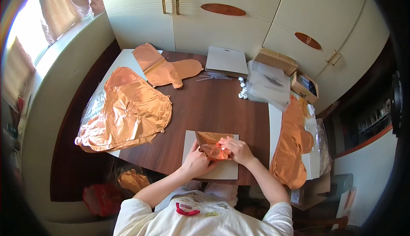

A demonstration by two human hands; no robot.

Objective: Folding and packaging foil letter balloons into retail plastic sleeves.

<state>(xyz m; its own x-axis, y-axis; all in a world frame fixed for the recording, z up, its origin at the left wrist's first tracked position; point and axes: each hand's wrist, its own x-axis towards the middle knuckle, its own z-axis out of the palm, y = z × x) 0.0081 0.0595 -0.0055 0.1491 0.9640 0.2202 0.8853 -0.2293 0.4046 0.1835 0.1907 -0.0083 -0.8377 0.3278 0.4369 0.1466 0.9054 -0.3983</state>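
Observation:
A folded copper-coloured foil balloon (208, 140) is held over a white card (218, 174) at the near edge of the table. My left hand (197, 162) is closed on its left and lower side, with the thumb up along the edge. My right hand (237, 149) grips the balloon's right side, fingers bent over the crumpled foil. Something small and white shows by the right fingertips, too small to name. Parts of the foil and the left fingers are hidden behind the folds.
Flat copper foil balloons lie in a pile (128, 112) on the left, at the back left (164, 67) and along the right edge (290, 146). A stack of white cards (226, 60), small white spools (242, 91), clear plastic bags (267, 82) and an open box (304, 86) stand toward the cabinets (230, 26).

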